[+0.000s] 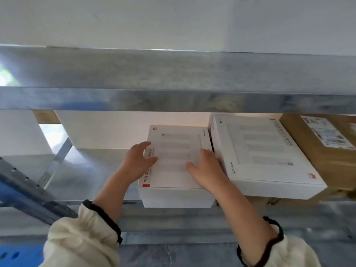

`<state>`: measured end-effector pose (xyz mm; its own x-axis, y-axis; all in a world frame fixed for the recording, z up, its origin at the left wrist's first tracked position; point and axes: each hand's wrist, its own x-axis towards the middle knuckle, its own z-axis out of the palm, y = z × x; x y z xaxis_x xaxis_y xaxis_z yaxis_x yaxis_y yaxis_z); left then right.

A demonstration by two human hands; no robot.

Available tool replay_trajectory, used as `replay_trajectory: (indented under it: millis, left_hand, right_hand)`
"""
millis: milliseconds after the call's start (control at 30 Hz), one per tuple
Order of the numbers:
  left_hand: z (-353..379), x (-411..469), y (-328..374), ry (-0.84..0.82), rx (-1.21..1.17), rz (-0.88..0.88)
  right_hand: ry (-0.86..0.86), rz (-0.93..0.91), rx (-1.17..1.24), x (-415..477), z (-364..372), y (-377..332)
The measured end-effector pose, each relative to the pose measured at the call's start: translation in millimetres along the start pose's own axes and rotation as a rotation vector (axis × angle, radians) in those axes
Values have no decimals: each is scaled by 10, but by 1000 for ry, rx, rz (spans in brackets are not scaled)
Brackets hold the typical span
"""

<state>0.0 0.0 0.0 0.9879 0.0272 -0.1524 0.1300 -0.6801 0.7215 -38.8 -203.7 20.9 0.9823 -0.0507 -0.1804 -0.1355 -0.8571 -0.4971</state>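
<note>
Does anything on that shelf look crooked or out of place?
Yes: the right white box sits skewed, at an angle to the left white box held by the left hand and right hand.

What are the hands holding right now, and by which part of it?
The white box on the shelf, by its two side edges: left hand on the left edge, right hand on the right edge, thumbs on top.
</note>
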Motion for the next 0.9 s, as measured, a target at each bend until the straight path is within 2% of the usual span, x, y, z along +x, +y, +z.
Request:
replay_trajectory:
  millis: [100,267,433,600,900]
  left_hand:
    - [13,18,-11,-76,-61,-55]
    - [30,-4,-61,-184,-302,-286]
    - [10,0,-208,-315,-394,-369]
    - [8,61,-263,-272,-422,-378]
    - [27,70,-311,-346,-662,-482]
  right_hand:
    - [25,57,-8,66,16,-26]
    - [23,133,23,148,3,-150]
    - [19,169,182,202,-7,-228]
    - [29,169,186,200,30,-245]
    - [86,183,365,339,98,-225]
